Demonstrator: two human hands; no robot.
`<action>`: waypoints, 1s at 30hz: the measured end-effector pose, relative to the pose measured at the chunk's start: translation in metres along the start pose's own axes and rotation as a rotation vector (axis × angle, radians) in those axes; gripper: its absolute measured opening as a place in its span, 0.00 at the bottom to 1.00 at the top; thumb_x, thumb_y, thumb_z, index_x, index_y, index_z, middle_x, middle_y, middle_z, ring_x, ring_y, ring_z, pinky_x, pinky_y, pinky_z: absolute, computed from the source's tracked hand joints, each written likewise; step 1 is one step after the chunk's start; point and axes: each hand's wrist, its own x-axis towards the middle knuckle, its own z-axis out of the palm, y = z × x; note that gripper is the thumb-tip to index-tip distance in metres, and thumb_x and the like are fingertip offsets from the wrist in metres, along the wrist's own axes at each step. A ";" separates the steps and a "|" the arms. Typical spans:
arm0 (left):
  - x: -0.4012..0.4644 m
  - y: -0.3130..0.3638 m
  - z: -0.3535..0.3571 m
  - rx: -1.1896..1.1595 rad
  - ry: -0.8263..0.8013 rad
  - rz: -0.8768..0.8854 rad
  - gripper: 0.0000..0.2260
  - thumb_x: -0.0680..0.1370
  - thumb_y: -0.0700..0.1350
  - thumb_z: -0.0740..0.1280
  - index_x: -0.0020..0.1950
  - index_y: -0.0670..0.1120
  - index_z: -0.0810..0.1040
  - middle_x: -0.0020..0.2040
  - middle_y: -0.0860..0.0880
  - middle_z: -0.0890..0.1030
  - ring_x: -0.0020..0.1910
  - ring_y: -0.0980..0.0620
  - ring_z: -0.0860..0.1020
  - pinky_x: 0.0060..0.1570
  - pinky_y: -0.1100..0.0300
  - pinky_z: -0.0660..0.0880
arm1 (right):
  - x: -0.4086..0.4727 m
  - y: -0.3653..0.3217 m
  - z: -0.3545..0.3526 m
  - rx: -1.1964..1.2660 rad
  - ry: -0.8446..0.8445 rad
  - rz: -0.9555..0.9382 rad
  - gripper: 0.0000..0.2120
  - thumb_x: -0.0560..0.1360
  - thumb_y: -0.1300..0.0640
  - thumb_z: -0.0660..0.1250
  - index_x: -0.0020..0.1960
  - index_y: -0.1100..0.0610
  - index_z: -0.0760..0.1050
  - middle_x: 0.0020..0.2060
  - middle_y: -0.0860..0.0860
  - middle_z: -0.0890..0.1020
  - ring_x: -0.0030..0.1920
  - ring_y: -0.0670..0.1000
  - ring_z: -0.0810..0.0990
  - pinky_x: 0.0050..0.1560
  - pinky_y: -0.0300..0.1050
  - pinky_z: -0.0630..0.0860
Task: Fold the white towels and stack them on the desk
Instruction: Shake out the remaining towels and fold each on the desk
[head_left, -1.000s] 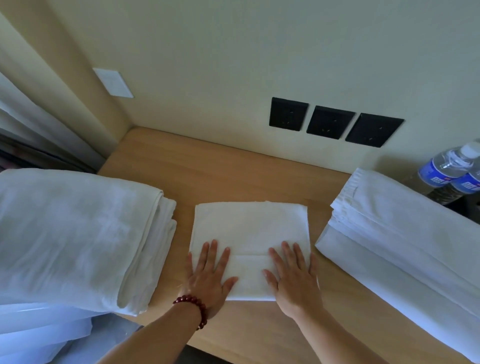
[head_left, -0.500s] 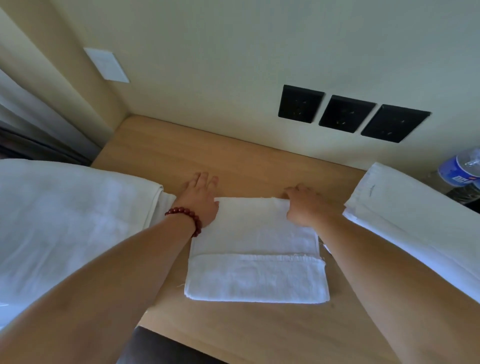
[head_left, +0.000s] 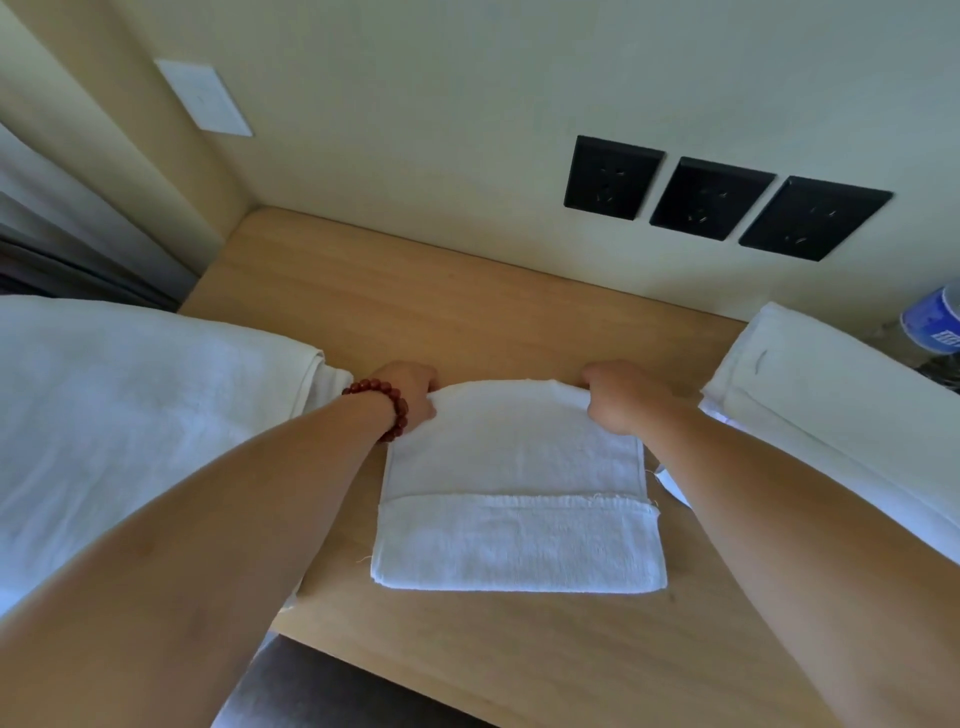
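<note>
While both hands have hold of the far edge, the fold will come out neat only if the two corners travel toward the person at the same pace and land square on the near hem, so the sides stay flush and no slack bunches in the middle; a flat press along the new crease afterwards would likely set it. Nearest the person, the towel (head_left: 519, 519) lies at the middle of the desk (head_left: 467, 291), a white terry rectangle already folded at least once, with a slightly frayed raw edge running across it and a thicker band below that edge. Further out its surface rises in a soft curve where the far edge is lifted off the wood. At that edge the left hand (head_left: 410, 395), a dark red bead bracelet (head_left: 387, 402) on its wrist, pinches the left corner with curled fingers, and the right hand (head_left: 618, 397) grips the right corner the same way. To the left rests a bulky heap of white cloth (head_left: 130, 415); to the right, well apart, sits a stack of folded towels (head_left: 831, 415), probably the destination.
</note>
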 end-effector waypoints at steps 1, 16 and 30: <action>-0.002 -0.002 0.002 -0.003 0.037 0.014 0.13 0.79 0.47 0.67 0.63 0.48 0.75 0.58 0.46 0.79 0.54 0.46 0.77 0.48 0.59 0.72 | -0.003 0.001 0.002 0.004 0.030 -0.013 0.07 0.77 0.64 0.61 0.44 0.53 0.70 0.40 0.51 0.76 0.39 0.52 0.76 0.36 0.45 0.71; -0.091 -0.008 0.027 0.241 0.507 0.319 0.12 0.71 0.30 0.65 0.49 0.42 0.79 0.46 0.47 0.72 0.41 0.49 0.70 0.36 0.55 0.75 | -0.113 0.010 0.045 -0.028 0.680 -0.187 0.14 0.62 0.70 0.75 0.42 0.59 0.74 0.36 0.52 0.76 0.32 0.51 0.67 0.28 0.43 0.61; -0.138 -0.030 0.097 0.419 0.346 0.296 0.14 0.57 0.35 0.78 0.35 0.46 0.77 0.42 0.47 0.76 0.40 0.46 0.74 0.36 0.53 0.72 | -0.186 0.002 0.144 -0.116 0.527 -0.220 0.12 0.65 0.62 0.73 0.47 0.55 0.76 0.40 0.50 0.75 0.38 0.55 0.74 0.37 0.48 0.74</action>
